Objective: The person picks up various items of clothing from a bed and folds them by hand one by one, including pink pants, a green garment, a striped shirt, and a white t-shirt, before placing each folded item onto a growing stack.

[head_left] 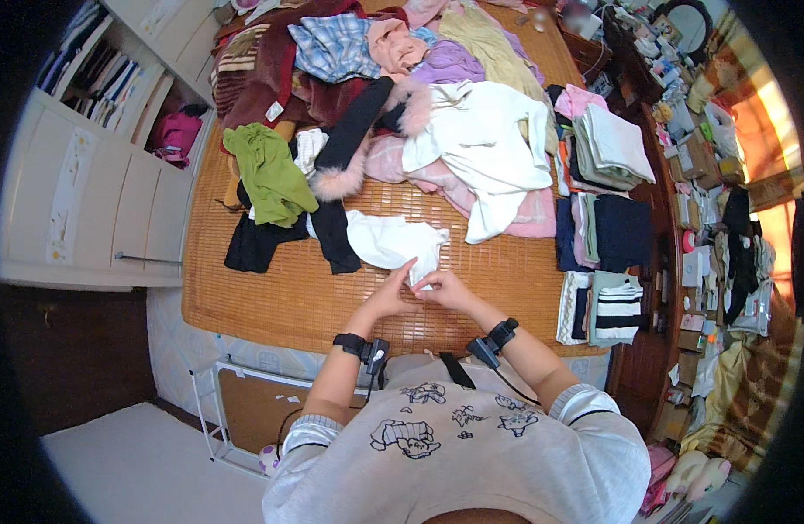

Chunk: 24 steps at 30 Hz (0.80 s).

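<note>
A white garment (pixel 386 242) lies on the bamboo mat in front of me, its near end drawn toward my body. My left hand (pixel 391 295) pinches that end from the left side. From the right, my right hand (pixel 447 292) grips the same end, its fingertips close to the left ones. The garment's exact kind is hard to make out. Just past its left part lie a black garment (pixel 336 240) and a crumpled green top (pixel 269 175). A larger white top (pixel 485 144) is spread out farther off to the right.
Folded stacks of clothes (pixel 622 231) line the mat's right edge. A heap with a plaid shirt (pixel 332 48) and a dark red blanket (pixel 253 87) covers the far side. White cabinets (pixel 87 192) stand left; a crowded shelf (pixel 694 262) runs along the right.
</note>
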### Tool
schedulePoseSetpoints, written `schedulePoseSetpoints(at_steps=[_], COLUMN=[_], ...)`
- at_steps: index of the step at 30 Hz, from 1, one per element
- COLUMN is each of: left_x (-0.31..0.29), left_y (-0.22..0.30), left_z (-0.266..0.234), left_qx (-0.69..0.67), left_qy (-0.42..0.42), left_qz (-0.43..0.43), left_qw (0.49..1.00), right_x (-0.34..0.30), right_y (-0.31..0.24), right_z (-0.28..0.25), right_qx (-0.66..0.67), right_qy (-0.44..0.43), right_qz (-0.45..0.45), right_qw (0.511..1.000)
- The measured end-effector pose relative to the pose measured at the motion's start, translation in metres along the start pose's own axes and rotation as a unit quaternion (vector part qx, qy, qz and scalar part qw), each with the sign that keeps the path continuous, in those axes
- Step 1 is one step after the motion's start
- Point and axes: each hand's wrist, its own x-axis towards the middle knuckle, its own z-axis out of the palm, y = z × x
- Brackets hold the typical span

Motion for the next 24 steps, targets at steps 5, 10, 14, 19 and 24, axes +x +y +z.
schedulePoseSetpoints(at_steps=[5, 10, 14, 19, 24], left_x=[0.005, 0.003, -0.001, -0.015, -0.025], left_y=[0.045, 0.092, 0.132, 0.136, 0.162], left_z=[0.062, 0.078, 0.073, 0.080, 0.095], left_qx=[-0.044, 0.005, 0.014, 0.081, 0.132], left_qy=[0.107, 0.184, 0.230, 0.255, 0.261], left_qz=[0.005, -0.092, -0.015, -0.015, -0.027], left_qw=[0.993, 0.979, 0.973, 0.964, 0.956], right_x=[-0.036, -0.080, -0.108, -0.141, -0.177], right_y=[-0.027, -0.076, -0.106, -0.145, -0.171], right_z=[-0.008, -0.036, -0.061, -0.093, -0.122], right_qx=[0.230, 0.303, 0.340, 0.330, 0.294], right_qy=[0.049, 0.054, 0.104, 0.112, 0.142], right_qz=[0.044, 0.019, -0.052, -0.192, -0.230], right_qw=[0.971, 0.951, 0.933, 0.917, 0.917])
